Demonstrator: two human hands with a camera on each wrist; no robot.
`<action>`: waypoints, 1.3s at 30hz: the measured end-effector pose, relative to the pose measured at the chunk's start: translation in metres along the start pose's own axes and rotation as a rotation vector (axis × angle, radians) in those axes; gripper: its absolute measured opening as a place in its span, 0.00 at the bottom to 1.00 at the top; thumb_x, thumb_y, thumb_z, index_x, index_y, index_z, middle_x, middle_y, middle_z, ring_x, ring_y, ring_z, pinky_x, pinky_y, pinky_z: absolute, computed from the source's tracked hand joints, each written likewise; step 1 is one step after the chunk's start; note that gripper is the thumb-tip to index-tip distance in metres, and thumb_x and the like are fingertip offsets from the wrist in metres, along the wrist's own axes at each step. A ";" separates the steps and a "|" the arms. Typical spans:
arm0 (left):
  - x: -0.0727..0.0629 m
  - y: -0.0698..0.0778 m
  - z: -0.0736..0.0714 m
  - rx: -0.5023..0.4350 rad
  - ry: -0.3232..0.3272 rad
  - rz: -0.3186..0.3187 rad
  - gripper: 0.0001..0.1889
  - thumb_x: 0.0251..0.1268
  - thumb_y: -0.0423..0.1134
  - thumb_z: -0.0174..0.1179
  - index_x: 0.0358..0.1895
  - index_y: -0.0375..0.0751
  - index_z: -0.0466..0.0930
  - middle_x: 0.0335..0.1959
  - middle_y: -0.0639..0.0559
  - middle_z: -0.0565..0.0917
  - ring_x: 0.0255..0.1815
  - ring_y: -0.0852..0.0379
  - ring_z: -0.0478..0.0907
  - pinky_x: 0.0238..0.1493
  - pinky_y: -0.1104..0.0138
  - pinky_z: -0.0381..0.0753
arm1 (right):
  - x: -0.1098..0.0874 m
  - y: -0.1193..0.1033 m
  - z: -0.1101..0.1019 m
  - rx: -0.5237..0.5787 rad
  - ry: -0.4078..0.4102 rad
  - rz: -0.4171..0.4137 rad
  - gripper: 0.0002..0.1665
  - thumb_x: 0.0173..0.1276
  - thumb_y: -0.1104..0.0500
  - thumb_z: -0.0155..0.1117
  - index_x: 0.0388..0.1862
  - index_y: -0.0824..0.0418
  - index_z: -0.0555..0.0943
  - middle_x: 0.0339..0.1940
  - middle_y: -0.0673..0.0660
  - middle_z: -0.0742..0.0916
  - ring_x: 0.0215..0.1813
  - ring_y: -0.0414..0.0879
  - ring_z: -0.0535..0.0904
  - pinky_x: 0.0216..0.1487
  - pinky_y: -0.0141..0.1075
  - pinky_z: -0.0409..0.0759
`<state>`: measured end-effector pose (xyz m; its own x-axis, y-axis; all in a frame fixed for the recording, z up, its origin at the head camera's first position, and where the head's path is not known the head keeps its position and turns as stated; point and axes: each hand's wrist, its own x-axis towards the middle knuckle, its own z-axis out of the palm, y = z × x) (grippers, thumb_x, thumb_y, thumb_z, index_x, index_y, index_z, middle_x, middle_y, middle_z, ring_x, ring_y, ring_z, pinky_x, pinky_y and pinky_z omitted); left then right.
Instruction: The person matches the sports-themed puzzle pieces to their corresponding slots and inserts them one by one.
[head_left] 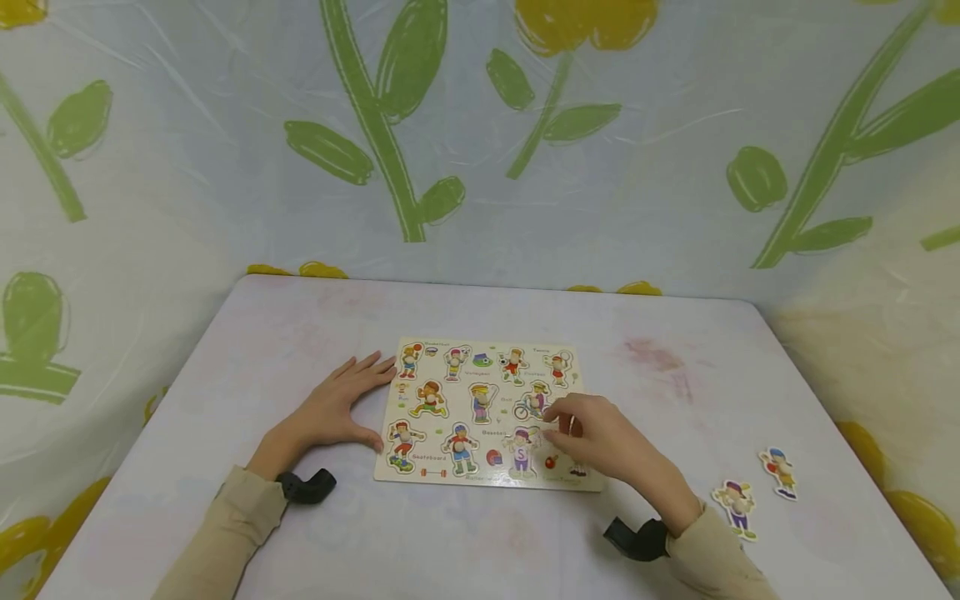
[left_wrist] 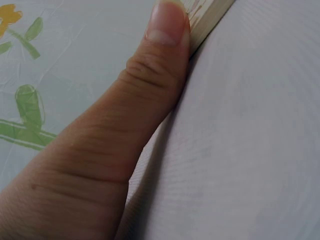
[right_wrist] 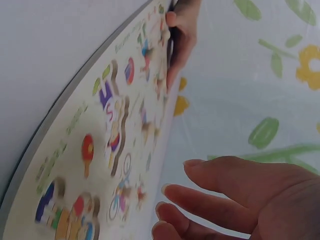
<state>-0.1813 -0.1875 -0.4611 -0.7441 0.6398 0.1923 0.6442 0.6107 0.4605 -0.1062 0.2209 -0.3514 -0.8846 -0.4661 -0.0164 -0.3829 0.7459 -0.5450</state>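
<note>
A wooden puzzle board (head_left: 442,408) with sports figures lies flat on the table. My left hand (head_left: 330,408) is spread at its left side, fingertips and thumb touching the edge; the thumb (left_wrist: 155,65) meets that edge in the left wrist view. Over the board's right part hovers my right hand (head_left: 600,437), its fingers loosely bent. In the right wrist view the right thumb (right_wrist: 220,172) and fingers stand apart with nothing between them. Below the fingers is the recess printed with a baseball player (head_left: 521,454). The lower right corner figure is partly hidden by the right hand.
Two loose figure pieces lie on the table to the right: a baseball player in purple trousers (head_left: 737,508) and a figure in a blue cap (head_left: 780,472). Dark devices are worn on the left wrist (head_left: 307,487) and right wrist (head_left: 637,540). A flower-printed sheet (head_left: 480,150) hangs behind.
</note>
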 end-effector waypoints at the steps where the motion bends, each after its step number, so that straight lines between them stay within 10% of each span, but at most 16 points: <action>1: 0.000 0.000 0.000 -0.001 0.001 -0.001 0.63 0.33 0.77 0.67 0.76 0.43 0.62 0.78 0.49 0.59 0.80 0.43 0.47 0.78 0.47 0.42 | -0.003 0.002 -0.002 -0.002 0.009 0.007 0.07 0.65 0.61 0.69 0.40 0.62 0.85 0.25 0.45 0.79 0.25 0.40 0.73 0.26 0.31 0.74; 24: 0.000 -0.001 0.001 0.014 0.005 0.000 0.63 0.34 0.78 0.67 0.76 0.44 0.63 0.78 0.49 0.60 0.80 0.43 0.48 0.78 0.46 0.44 | -0.095 0.074 -0.054 -0.084 0.271 0.223 0.09 0.64 0.59 0.72 0.41 0.60 0.86 0.27 0.46 0.83 0.28 0.34 0.76 0.26 0.30 0.77; 39: 0.001 0.000 0.000 0.019 -0.004 -0.005 0.63 0.33 0.77 0.69 0.75 0.43 0.63 0.78 0.49 0.60 0.80 0.43 0.48 0.78 0.46 0.44 | -0.147 0.115 -0.068 -0.134 0.093 0.502 0.08 0.65 0.55 0.70 0.35 0.60 0.86 0.29 0.50 0.86 0.29 0.37 0.78 0.28 0.34 0.76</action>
<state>-0.1816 -0.1869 -0.4610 -0.7467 0.6385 0.1867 0.6437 0.6228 0.4446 -0.0383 0.4078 -0.3551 -0.9853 0.0040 -0.1709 0.0692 0.9235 -0.3773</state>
